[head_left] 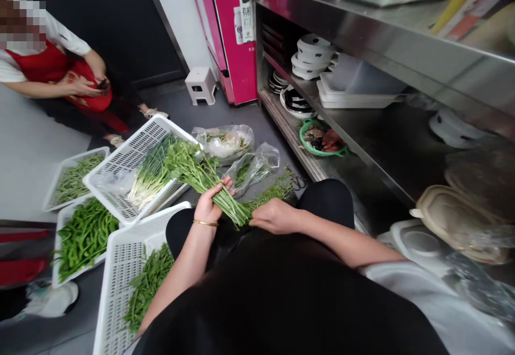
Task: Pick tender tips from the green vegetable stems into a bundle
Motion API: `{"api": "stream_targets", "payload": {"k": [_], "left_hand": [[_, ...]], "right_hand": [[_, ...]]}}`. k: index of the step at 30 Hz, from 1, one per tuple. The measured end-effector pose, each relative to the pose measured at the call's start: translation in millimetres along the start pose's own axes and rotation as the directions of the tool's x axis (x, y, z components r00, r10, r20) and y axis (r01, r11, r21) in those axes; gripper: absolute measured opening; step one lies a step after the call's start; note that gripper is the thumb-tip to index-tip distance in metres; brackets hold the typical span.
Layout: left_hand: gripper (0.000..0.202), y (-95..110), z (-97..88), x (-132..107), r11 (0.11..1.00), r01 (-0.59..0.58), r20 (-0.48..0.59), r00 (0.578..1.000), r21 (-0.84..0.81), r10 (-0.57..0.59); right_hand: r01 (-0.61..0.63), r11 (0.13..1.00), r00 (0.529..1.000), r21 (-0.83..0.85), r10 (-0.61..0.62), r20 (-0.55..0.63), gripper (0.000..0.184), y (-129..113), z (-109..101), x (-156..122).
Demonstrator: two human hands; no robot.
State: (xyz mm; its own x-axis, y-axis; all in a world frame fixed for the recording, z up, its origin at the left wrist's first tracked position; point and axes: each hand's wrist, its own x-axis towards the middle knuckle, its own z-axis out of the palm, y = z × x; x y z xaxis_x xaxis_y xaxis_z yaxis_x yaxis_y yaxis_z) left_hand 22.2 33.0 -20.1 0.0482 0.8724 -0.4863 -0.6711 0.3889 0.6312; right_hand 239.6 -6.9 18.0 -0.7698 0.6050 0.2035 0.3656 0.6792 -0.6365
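Across my left hand (212,203), which wears a thin gold bracelet, lies a bunch of long-stemmed leafy greens (197,170). My fingers are curled under the stems, with the leaves pointing away to the upper left and the stem ends toward me. My right hand (277,216) is closed in a pinch at those stem ends; what sits between its fingertips is mostly hidden. Below and beyond the hands, a pile of green trimmings (273,190) is on the floor, beside a clear plastic bag (261,164) with greens inside.
White baskets stand at left, one with scallions (155,170), one with green peppers (86,234), one with green beans (78,178), one with leafy greens (151,285). A metal shelf (362,28) rises at right. A person in a red apron (44,65) and a stool (201,84) are beyond.
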Motion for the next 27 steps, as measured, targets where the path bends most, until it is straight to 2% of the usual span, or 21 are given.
{"api": "stream_targets", "payload": {"k": [2, 3, 4, 6, 8, 11, 14, 17, 19, 21, 23, 25, 27], "left_hand": [[0.010, 9.1, -8.1, 3.8, 0.999, -0.035, -0.002, 0.999, -0.024, 0.035], [0.010, 11.9, -11.3, 4.0, 0.998, -0.053, 0.005, 0.999, -0.024, 0.053], [0.010, 13.3, -13.6, 2.9, 0.998, -0.067, 0.018, 0.998, -0.017, 0.067], [0.011, 11.5, -14.3, -2.0, 0.997, -0.081, 0.071, 0.994, 0.010, 0.080], [0.014, 4.7, -9.5, -8.8, 0.994, -0.092, 0.131, 0.988, 0.058, 0.083], [0.019, -8.9, 3.2, -18.4, 0.977, -0.143, 0.179, 0.977, 0.158, 0.114], [0.020, -17.8, 11.3, -26.2, 0.942, -0.240, 0.197, 0.961, 0.236, 0.195], [0.026, -19.2, 7.5, -33.9, 0.862, -0.336, 0.241, 0.936, 0.381, 0.259], [0.033, -19.5, 1.4, -39.2, 0.799, -0.353, 0.239, 0.934, 0.487, 0.267], [0.034, -21.7, -3.0, -43.8, 0.795, -0.316, 0.229, 0.946, 0.518, 0.227], [0.027, -24.3, -4.4, -47.1, 0.845, -0.264, 0.249, 0.955, 0.464, 0.162], [0.021, -23.9, -4.7, -48.5, 0.895, -0.221, 0.286, 0.952, 0.387, 0.111], [0.018, -18.1, -7.0, -48.2, 0.924, -0.170, 0.321, 0.945, 0.343, 0.055]], "right_hand": [[-0.092, 0.967, 0.995, 0.237, 0.097, -0.009, 0.047, 6.9, -16.2, -16.4], [-0.181, 0.939, 0.982, 0.292, 0.186, 0.011, 0.048, 13.7, -22.5, -22.7], [-0.280, 0.914, 0.959, 0.293, 0.282, 0.035, 0.047, 21.7, -26.5, -26.7], [-0.433, 0.881, 0.901, 0.192, 0.429, 0.064, 0.040, 36.3, -26.6, -26.5], [-0.490, 0.867, 0.872, 0.087, 0.489, 0.033, 0.037, 43.1, -16.9, -15.1], [-0.417, 0.908, 0.908, 0.031, 0.418, -0.021, 0.052, 35.2, 8.1, 14.5], [-0.342, 0.940, 0.938, 0.012, 0.340, 0.066, 0.061, 19.5, 33.6, 40.3], [-0.335, 0.941, 0.934, 0.051, 0.324, 0.150, 0.055, 10.4, 52.0, 48.4], [-0.314, 0.948, 0.939, 0.052, 0.302, 0.165, 0.051, 7.5, 60.5, 45.9], [-0.303, 0.953, 0.941, 0.018, 0.296, 0.164, 0.050, 5.0, 66.5, 41.5], [-0.289, 0.957, 0.943, -0.033, 0.290, 0.162, 0.049, 2.6, 68.2, 37.2], [-0.249, 0.964, 0.947, -0.097, 0.263, 0.184, 0.047, 1.3, 62.7, 32.1], [-0.178, 0.974, 0.946, -0.138, 0.208, 0.247, 0.043, 1.7, 48.0, 25.6]]}}
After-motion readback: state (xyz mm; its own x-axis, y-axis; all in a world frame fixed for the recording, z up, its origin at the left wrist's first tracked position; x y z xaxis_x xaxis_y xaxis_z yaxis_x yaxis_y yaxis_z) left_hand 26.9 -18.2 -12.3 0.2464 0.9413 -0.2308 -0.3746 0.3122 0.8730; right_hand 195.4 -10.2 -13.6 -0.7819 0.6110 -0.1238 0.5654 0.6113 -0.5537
